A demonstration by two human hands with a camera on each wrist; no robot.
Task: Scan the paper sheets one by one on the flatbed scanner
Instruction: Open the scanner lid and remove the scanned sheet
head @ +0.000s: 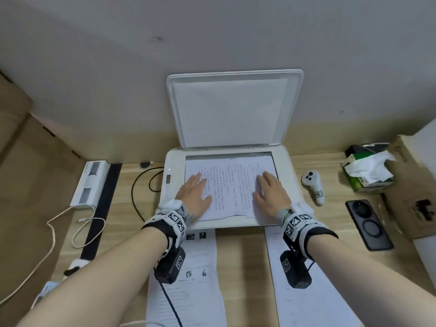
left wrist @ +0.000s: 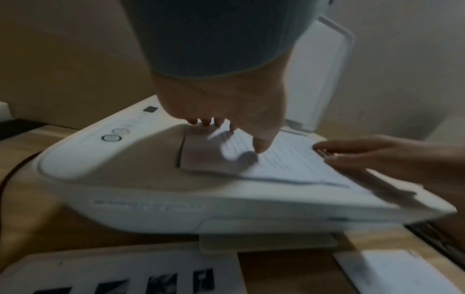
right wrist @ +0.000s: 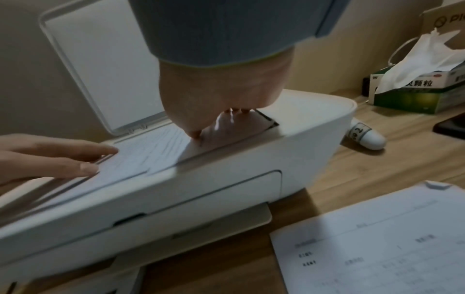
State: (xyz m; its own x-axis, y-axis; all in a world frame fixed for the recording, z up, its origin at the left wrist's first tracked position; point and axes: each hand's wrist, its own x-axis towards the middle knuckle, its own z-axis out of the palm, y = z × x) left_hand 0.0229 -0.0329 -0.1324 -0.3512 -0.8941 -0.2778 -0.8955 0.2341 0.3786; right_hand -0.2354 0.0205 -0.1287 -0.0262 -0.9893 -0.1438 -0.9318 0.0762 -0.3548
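Nearest you, two paper stacks lie on the desk (head: 243, 267) at its front edge: the left stack (head: 200, 267), with small dark pictures printed on it, runs under your left forearm, and the right stack (head: 318, 303), plain text, runs under your right forearm. Both reach up to the scanner's front edge. Next, the scanner (head: 289, 175) sits mid-desk, back against the wall, lid (head: 233, 109) raised and standing upright behind the glass. One printed sheet (head: 232, 185) lies on the glass, text side up, slightly skewed, its front edge wavy and overlapping the front frame. Your left hand (head: 194, 197) lies flat on the sheet's left part, fingers straight and spread, gripping nothing; the left wrist view shows the thumb tip (left wrist: 261, 146) down on the paper. Your right hand (head: 271, 197) lies flat on the sheet's right part, fingers straight, also gripping nothing. Right of the scanner: a white controller (head: 312, 185) just beside it, a black phone (head: 369, 224) nearer the right edge, then a green tissue box (head: 368, 171) against a cardboard box (head: 412, 185) at the back right corner. Left of the scanner: a black cable (head: 141, 182) looping on the desk, a white cable (head: 54, 232), and a white box (head: 90, 184) towards the back left.
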